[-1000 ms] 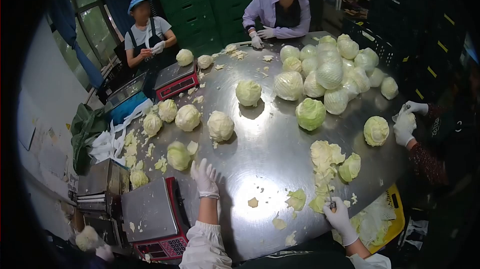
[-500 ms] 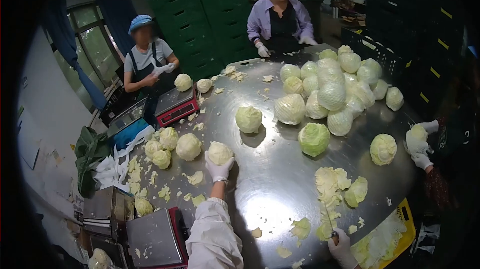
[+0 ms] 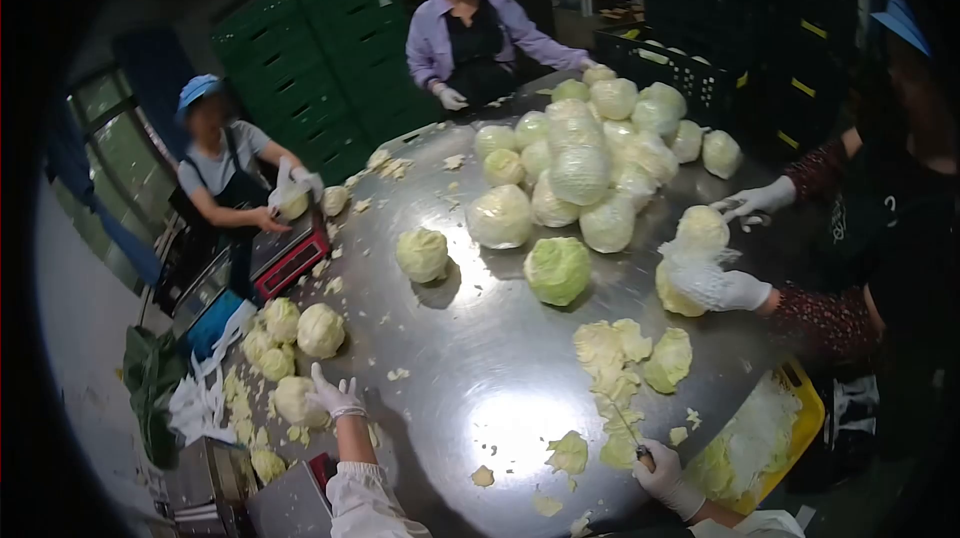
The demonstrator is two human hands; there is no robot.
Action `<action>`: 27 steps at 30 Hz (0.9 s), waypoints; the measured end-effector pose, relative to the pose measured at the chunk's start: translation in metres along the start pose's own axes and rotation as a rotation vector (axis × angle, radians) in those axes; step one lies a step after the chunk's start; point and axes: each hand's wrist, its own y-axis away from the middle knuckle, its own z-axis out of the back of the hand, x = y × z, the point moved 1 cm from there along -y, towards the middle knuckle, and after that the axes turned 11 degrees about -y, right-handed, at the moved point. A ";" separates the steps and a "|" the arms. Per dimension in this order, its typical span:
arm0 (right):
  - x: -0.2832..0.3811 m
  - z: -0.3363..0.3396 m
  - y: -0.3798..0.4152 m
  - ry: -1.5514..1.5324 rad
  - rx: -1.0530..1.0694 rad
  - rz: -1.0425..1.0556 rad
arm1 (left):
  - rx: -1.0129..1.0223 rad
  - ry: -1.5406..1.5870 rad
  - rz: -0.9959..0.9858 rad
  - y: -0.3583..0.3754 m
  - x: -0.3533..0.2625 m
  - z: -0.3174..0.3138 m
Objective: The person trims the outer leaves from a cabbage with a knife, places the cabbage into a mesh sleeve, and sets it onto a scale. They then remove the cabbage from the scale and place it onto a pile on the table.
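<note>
So we've got our white-gloved left hand (image 3: 335, 396) on the left side of the shiny metal table (image 3: 430, 438), fingers spread pretty wide, right up against the side of a round, pale cream cabbage (image 3: 298, 402). Can't tell how firmly we're touching it. That cabbage sits among leafy scraps, just nearer to us than a little cluster of pale cabbages (image 3: 270, 346). Our white-gloved right hand (image 3: 662, 478) is closed around the brown handle of a thin-bladed knife (image 3: 645, 458), blade pointing away from us, over the torn yellow-green leaves (image 3: 608, 358). A loose, cupped green leaf piece (image 3: 668, 360) lies just right of those. Farther out there's a bright green cabbage (image 3: 558, 271), a paler green one (image 3: 421, 256) off to its left, and behind them a big heap of cabbages in clear wrap and mesh (image 3: 578, 160). Bottom right, a yellow plastic crate (image 3: 815, 408) holds leaves. Across on the right, a co-worker's gloved hand (image 3: 735, 290) is at some white mesh netting (image 3: 700, 266) around a cabbage.
</note>
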 end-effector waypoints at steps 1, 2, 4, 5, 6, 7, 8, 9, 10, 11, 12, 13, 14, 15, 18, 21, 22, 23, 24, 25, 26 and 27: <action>0.004 0.000 -0.002 -0.018 0.019 -0.056 | 0.069 -0.164 -0.118 0.027 0.004 -0.027; 0.007 0.002 -0.004 -0.033 0.019 -0.046 | 0.353 -0.280 -0.201 0.043 0.016 -0.050; 0.004 0.003 -0.002 -0.038 0.007 -0.057 | 0.703 -0.545 -0.576 0.084 0.051 -0.109; 0.002 0.004 -0.002 -0.041 0.012 -0.060 | 0.815 -0.601 -0.577 0.101 0.077 -0.132; 0.001 0.005 -0.003 -0.025 0.000 0.006 | 0.927 -0.655 -0.576 0.138 0.091 -0.162; -0.003 0.005 -0.001 -0.019 -0.011 0.004 | 0.954 -0.733 -0.586 0.156 0.108 -0.187; -0.010 0.006 0.002 -0.064 0.009 -0.039 | 0.983 -0.808 -0.593 0.172 0.131 -0.214; -0.014 0.008 0.003 -0.108 0.027 -0.082 | 1.010 -0.754 -0.614 0.192 0.149 -0.240; -0.011 0.010 0.002 -0.070 0.014 -0.016 | 0.994 -0.719 -0.534 0.201 0.173 -0.264; -0.008 0.011 0.002 -0.061 -0.004 -0.024 | 0.978 -0.688 -0.453 0.207 0.196 -0.282; -0.003 0.012 0.001 -0.067 -0.014 -0.022 | 0.995 -0.687 -0.445 0.218 0.209 -0.289; 0.003 0.012 -0.001 -0.074 -0.020 -0.018 | 1.002 -0.574 -0.319 0.225 0.220 -0.293; 0.010 0.014 -0.004 -0.060 -0.048 0.034 | 0.999 -0.464 -0.196 0.229 0.228 -0.294; 0.011 0.017 -0.005 -0.063 -0.051 0.031 | 1.002 -0.469 -0.196 0.230 0.230 -0.290; 0.011 0.017 -0.003 -0.066 -0.035 0.014 | 0.997 -0.431 -0.116 0.231 0.210 -0.245; 0.009 0.016 -0.004 -0.054 -0.046 0.064 | 1.162 -0.461 -0.115 0.214 0.188 -0.163; 0.009 0.014 -0.003 -0.067 -0.041 0.045 | 1.202 -0.496 -0.163 0.212 0.176 -0.127; 0.011 0.012 -0.006 -0.078 -0.020 0.034 | 1.240 -0.535 -0.209 0.213 0.160 -0.090; 0.015 0.009 -0.010 -0.082 -0.034 0.094 | 1.278 -0.621 -0.335 0.213 0.142 -0.054; 0.020 0.007 -0.009 -0.087 -0.044 0.139 | 1.253 -0.655 -0.313 0.219 0.125 -0.023; 0.026 0.006 -0.008 -0.056 0.004 0.130 | 1.295 -0.706 -0.353 0.227 0.109 0.010; 0.031 0.003 -0.009 -0.027 0.053 0.124 | 1.341 -0.756 -0.392 0.236 0.092 0.040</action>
